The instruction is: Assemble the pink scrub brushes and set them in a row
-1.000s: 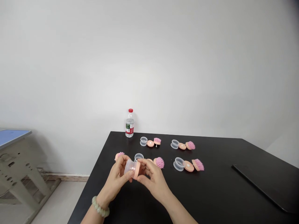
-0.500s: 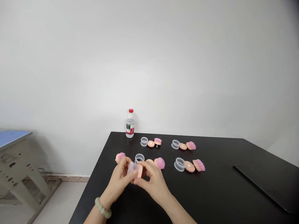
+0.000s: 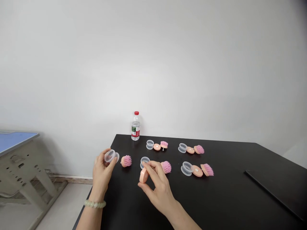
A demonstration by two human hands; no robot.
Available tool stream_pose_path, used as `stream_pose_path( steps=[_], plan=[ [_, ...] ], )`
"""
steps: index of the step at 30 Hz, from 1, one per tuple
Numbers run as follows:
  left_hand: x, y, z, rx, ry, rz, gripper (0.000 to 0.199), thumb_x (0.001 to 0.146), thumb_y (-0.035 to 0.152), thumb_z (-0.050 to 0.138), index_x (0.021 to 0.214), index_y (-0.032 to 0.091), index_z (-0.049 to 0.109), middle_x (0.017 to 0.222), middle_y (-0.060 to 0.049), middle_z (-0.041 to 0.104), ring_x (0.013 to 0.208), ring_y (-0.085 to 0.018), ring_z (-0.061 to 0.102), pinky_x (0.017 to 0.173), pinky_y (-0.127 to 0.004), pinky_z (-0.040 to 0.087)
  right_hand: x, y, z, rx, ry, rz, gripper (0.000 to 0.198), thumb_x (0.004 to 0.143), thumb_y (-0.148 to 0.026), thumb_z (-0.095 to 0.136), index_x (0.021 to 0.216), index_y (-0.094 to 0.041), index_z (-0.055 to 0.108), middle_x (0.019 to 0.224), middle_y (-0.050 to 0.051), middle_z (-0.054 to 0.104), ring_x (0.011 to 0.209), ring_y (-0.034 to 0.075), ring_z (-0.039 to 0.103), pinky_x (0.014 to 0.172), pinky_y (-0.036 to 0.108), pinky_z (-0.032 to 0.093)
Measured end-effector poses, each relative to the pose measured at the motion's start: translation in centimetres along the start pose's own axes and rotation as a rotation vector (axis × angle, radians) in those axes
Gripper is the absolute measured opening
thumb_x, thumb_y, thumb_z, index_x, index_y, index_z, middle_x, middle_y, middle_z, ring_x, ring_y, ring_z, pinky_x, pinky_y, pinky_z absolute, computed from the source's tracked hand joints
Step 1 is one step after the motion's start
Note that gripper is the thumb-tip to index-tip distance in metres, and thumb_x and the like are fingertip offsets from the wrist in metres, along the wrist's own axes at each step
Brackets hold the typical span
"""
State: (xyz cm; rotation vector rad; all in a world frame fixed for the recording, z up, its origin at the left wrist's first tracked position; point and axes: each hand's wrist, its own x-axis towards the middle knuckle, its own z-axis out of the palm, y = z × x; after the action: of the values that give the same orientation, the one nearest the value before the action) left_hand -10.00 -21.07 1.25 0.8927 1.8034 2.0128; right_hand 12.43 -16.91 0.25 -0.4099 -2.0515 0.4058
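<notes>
Near the table's left edge, my left hand (image 3: pixel 103 169) is closed on a clear plastic cup with a flared rim (image 3: pixel 110 156). Thumb and fingers of my right hand (image 3: pixel 158 185) pinch a peach round cap (image 3: pixel 143 175) above the black tabletop. Between the hands lies a brush head with pink bristles (image 3: pixel 126 161), tipped on its side. Just behind my right hand are another clear cup (image 3: pixel 145 162) and a second pink brush head (image 3: pixel 166 167). My right hand hides part of that row.
Further rows on the black table (image 3: pixel 216 198) each hold a clear cup (image 3: pixel 186 168), a peach cap (image 3: pixel 197 171) and a pink brush head (image 3: pixel 207 169). A water bottle (image 3: pixel 135 127) stands at the back left. A dark flat panel (image 3: pixel 275 195) lies at right.
The clear cup and the peach cap, together before, are now apart. My left hand has carried the cup left; my right hand keeps the cap near the middle. The view has shifted slightly.
</notes>
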Motion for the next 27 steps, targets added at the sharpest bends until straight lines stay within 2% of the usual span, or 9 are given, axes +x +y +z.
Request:
stream_pose_path(
  steps=[3, 7, 11, 14, 20, 24, 27],
  plan=[
    [1.1, -1.2, -0.5, 0.273, -0.044, 0.025, 0.053, 0.072, 0.032, 0.074, 0.124, 0.022, 0.067, 0.102, -0.005, 0.055, 0.094, -0.027, 0.063, 0.096, -0.048, 0.049, -0.4, 0.0, 0.4, 0.004, -0.03, -0.015, 0.063, 0.091, -0.011, 0.062, 0.148, -0.025, 0.041, 0.113, 0.011, 0.057, 0.095, 0.025, 0.064, 0.089, 0.048, 0.056],
    [2.0, -2.8, -0.3, 0.546, -0.1, 0.048, 0.047, 0.079, 0.015, 0.069, 0.126, 0.017, 0.065, 0.105, -0.008, 0.06, 0.103, -0.028, 0.063, 0.099, -0.049, 0.05, -0.7, -0.2, 0.7, -0.021, -0.063, 0.018, 0.072, 0.083, -0.008, 0.069, 0.147, -0.027, 0.042, 0.118, 0.011, 0.058, 0.107, 0.029, 0.062, 0.094, 0.049, 0.056],
    [2.8, -4.0, -0.1, 0.723, -0.112, 0.056, 0.036, 0.092, 0.024, 0.067, 0.126, 0.018, 0.06, 0.125, -0.009, 0.064, 0.112, -0.026, 0.063, 0.096, -0.05, 0.053, -0.8, -0.2, 0.8, -0.039, -0.1, 0.085, 0.075, 0.078, -0.005, 0.073, 0.143, -0.028, 0.043, 0.124, 0.011, 0.059, 0.114, 0.032, 0.06, 0.098, 0.051, 0.054],
    [3.3, -4.7, 0.1, 0.794, -0.129, 0.067, 0.035, 0.095, 0.032, 0.064, 0.126, 0.018, 0.06, 0.13, -0.01, 0.064, 0.111, -0.026, 0.065, 0.092, -0.049, 0.056, -1.0, 0.0, 0.9, -0.046, -0.135, 0.096, 0.07, 0.078, -0.005, 0.072, 0.139, -0.027, 0.046, 0.124, 0.011, 0.061, 0.114, 0.032, 0.06, 0.099, 0.052, 0.054],
    [3.5, -5.3, 0.2, 0.868, -0.153, 0.075, 0.038, 0.095, 0.032, 0.064, 0.13, 0.019, 0.058, 0.132, -0.01, 0.063, 0.112, -0.026, 0.065, 0.093, -0.049, 0.056, -0.8, 0.7, 1.0, -0.031, -0.197, 0.126, 0.065, 0.08, -0.005, 0.072, 0.136, -0.025, 0.049, 0.125, 0.01, 0.063, 0.116, 0.03, 0.059, 0.101, 0.05, 0.052],
    [3.1, -5.2, 0.3, 0.89, -0.177, 0.081, 0.04, 0.095, 0.032, 0.064, 0.132, 0.02, 0.057, 0.133, -0.01, 0.062, 0.113, -0.026, 0.065, 0.093, -0.049, 0.056, 0.2, 0.9, 0.5, -0.022, -0.206, 0.194, 0.051, 0.082, -0.012, 0.075, 0.127, -0.023, 0.054, 0.109, 0.007, 0.069, 0.105, 0.028, 0.063, 0.093, 0.046, 0.055],
    [2.9, -5.1, 0.5, 0.904, -0.206, 0.099, 0.041, 0.095, 0.032, 0.064, 0.133, 0.02, 0.056, 0.133, -0.01, 0.061, 0.113, -0.027, 0.065, 0.093, -0.049, 0.056, 1.4, 0.6, 0.1, -0.05, -0.225, 0.187, 0.038, 0.085, -0.015, 0.074, 0.118, -0.022, 0.058, 0.1, 0.006, 0.07, 0.095, 0.026, 0.064, 0.086, 0.044, 0.055]
  ],
)
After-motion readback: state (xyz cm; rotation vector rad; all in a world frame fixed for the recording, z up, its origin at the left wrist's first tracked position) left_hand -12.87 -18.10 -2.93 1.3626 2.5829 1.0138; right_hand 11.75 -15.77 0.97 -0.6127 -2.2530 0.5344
